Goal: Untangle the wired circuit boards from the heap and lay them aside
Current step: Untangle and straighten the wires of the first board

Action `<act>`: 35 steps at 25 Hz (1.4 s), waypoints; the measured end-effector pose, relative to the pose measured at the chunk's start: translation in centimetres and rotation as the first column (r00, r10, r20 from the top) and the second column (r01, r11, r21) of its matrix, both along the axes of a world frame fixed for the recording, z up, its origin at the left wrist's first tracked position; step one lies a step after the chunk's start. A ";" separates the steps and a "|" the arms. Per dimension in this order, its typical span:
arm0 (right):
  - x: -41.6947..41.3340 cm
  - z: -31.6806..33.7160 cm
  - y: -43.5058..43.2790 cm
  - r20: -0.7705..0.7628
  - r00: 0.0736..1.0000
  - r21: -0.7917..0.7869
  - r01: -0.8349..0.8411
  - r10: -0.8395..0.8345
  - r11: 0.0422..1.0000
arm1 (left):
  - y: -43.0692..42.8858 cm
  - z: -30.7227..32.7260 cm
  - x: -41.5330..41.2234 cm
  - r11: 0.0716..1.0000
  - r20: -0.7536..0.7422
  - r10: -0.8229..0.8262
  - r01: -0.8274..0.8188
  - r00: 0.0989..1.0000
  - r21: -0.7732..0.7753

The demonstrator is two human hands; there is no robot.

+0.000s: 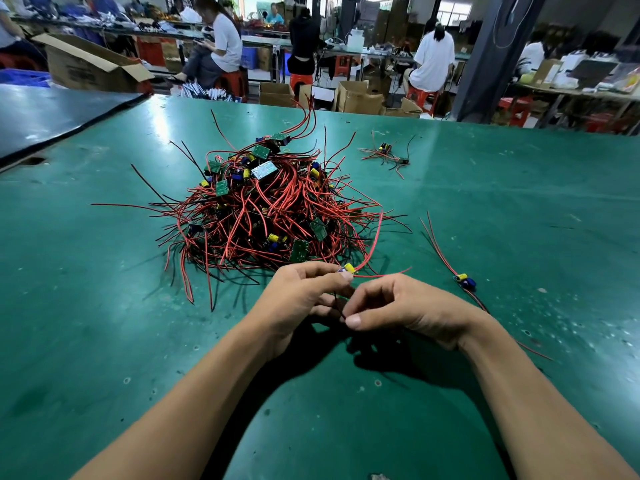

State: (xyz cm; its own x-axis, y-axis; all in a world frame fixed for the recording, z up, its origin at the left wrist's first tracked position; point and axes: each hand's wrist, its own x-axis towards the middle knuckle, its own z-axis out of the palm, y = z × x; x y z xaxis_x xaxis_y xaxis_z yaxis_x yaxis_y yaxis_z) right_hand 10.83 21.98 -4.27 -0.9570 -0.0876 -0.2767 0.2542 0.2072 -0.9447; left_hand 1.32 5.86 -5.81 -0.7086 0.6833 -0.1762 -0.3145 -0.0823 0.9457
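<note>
A heap of small green circuit boards with red and black wires (263, 209) lies in the middle of the green table (104, 306). Just in front of the heap, my left hand (304, 292) pinches one board with a yellow capacitor (348, 269); its red wires still run up into the heap. My right hand (398, 306) pinches a thin black wire (337, 308) of that board between thumb and fingers. One separated board with red wires (464, 280) lies to the right of my hands. A few more separated boards (389, 154) lie at the far right of the heap.
The table's far edge runs behind the heap, with cardboard boxes (356, 97) and red stools beyond it. Several people sit at other benches in the background. A dark mat (52, 116) covers the table's far left corner.
</note>
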 end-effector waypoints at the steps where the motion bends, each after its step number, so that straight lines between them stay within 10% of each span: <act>1: 0.0 0.0 0.0 0.018 1.000 -0.012 0.018 -0.017 1.000 | -0.1 0.1 -0.1 1.000 0.015 -0.006 0.006 1.000 0.013; 10: -0.5 -0.1 1.2 -0.090 0.954 -0.337 0.240 -0.285 0.910 | -0.6 0.7 -0.4 0.996 0.098 -0.021 0.012 0.995 0.092; 26: -1.2 -1.0 -0.5 -0.214 0.912 -0.202 0.309 -0.350 0.929 | -0.7 0.1 0.1 0.988 -0.023 -0.155 0.155 0.988 -0.022; 35: -2.0 -1.9 -1.4 -0.183 0.817 -0.445 0.428 -0.547 0.787 | -0.7 0.7 0.5 0.988 -0.077 -0.157 0.156 0.985 -0.016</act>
